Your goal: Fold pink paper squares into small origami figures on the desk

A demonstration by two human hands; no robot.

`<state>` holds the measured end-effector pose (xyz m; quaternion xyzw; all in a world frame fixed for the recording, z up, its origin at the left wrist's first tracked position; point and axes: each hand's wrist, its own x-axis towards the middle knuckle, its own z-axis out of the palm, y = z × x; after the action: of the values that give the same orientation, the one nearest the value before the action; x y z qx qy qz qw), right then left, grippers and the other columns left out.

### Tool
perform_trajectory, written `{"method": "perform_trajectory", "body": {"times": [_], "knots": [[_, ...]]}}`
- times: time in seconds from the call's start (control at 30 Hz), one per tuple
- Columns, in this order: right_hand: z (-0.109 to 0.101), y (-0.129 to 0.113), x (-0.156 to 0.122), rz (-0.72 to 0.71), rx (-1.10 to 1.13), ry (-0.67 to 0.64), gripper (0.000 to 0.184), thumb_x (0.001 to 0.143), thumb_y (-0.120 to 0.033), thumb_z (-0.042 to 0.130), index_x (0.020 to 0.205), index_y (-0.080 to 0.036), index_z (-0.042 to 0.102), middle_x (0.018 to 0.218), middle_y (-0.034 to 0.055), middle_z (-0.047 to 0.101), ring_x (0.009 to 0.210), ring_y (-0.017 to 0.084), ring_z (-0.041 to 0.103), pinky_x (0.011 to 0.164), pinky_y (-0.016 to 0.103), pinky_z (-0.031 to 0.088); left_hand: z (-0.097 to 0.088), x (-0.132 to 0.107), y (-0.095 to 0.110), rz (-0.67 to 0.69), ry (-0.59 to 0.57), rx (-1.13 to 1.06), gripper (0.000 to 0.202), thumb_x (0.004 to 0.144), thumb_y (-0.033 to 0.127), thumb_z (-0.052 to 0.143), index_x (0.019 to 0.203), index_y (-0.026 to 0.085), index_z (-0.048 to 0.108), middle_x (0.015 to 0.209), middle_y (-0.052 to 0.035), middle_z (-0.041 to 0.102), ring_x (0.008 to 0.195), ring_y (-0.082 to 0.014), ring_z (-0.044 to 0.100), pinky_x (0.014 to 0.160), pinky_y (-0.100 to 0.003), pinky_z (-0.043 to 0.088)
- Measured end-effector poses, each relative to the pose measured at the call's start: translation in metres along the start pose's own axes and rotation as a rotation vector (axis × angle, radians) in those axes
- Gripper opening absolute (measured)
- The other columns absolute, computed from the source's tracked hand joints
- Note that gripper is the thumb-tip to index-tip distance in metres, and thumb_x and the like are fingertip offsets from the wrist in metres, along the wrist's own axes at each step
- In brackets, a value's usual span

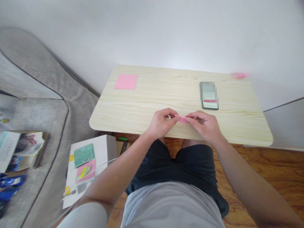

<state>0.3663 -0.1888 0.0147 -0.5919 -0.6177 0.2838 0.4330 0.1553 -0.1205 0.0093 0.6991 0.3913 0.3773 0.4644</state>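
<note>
A small folded piece of pink paper (182,119) is held between my two hands, just above the front part of the wooden table (156,91). My left hand (163,123) pinches its left end between thumb and fingers. On the right end, my right hand (204,124) has a like pinch. The fingertips cover both ends of the paper, so only its middle shows. Beyond my right hand lies a phone (210,105) with a lit screen, partly pixelated. A flat square of pink paper (125,81) rests at the table's back left.
Something crumpled and pink (240,75) sits at the back right corner. A white box (102,147) bearing a green packet (84,155), pink paper and a cable stands low at the left. Beside it is a grey sofa (54,133) with boxes and blue packets.
</note>
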Motion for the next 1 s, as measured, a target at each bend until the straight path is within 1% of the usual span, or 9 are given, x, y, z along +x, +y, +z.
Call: {"method": "perform_trajectory", "body": {"times": [0.1,0.27,0.57,0.7,0.87,1.0], "knots": [[0.0021,-0.0031,0.0021,-0.020,-0.026,-0.014,0.019,0.091,-0.043,0.074,0.096,-0.026,0.081,0.095,0.0035,0.078,0.087,0.020,0.071,0.079,0.034,0.055,0.0008,-0.0004,0.0008,-0.005,-0.008,-0.022,0.016,0.085,0.034,0.075,0.089,0.018,0.077,0.083,-0.0031,0.077,0.080,-0.0169,0.067,0.077,-0.031,0.049],[0.0062,-0.0018,-0.0003,-0.074,-0.082,0.015,0.013,0.093,-0.037,0.073,0.094,-0.026,0.079,0.094,0.0029,0.077,0.087,0.020,0.071,0.079,0.035,0.054,0.0005,-0.0015,0.0019,0.008,-0.004,-0.065,0.019,0.086,0.036,0.076,0.089,0.018,0.077,0.084,-0.0036,0.077,0.081,-0.0169,0.068,0.077,-0.030,0.049],[0.0085,-0.0027,-0.0024,-0.165,-0.139,0.069,0.011,0.094,-0.037,0.071,0.094,-0.027,0.076,0.093,0.0037,0.077,0.087,0.021,0.070,0.079,0.038,0.055,0.0023,-0.0033,-0.0030,0.018,0.012,-0.070,0.019,0.089,0.037,0.074,0.092,0.019,0.079,0.093,-0.0058,0.080,0.089,-0.0195,0.072,0.082,-0.032,0.054],[0.0087,-0.0033,-0.0031,-0.218,-0.162,0.086,0.008,0.094,-0.034,0.071,0.095,-0.027,0.076,0.093,0.0048,0.076,0.087,0.023,0.069,0.079,0.039,0.055,0.0022,-0.0039,-0.0043,0.024,0.041,-0.043,0.020,0.088,0.039,0.076,0.094,0.020,0.080,0.094,-0.0056,0.080,0.088,-0.0190,0.072,0.081,-0.032,0.053],[0.0089,-0.0042,-0.0047,-0.290,-0.167,0.128,0.006,0.094,-0.030,0.071,0.097,-0.028,0.075,0.091,0.0048,0.076,0.084,0.023,0.068,0.079,0.041,0.055,0.0008,-0.0062,-0.0008,0.038,0.063,-0.048,0.019,0.088,0.039,0.077,0.091,0.020,0.080,0.091,-0.0049,0.080,0.084,-0.0174,0.070,0.077,-0.031,0.051],[0.0098,-0.0063,-0.0045,-0.314,-0.186,0.133,0.006,0.093,-0.031,0.072,0.097,-0.029,0.076,0.094,0.0052,0.077,0.087,0.025,0.068,0.082,0.044,0.055,0.0012,-0.0084,0.0028,0.031,0.075,-0.079,0.019,0.088,0.037,0.077,0.091,0.019,0.080,0.091,-0.0050,0.080,0.084,-0.0174,0.070,0.079,-0.032,0.052]]}}
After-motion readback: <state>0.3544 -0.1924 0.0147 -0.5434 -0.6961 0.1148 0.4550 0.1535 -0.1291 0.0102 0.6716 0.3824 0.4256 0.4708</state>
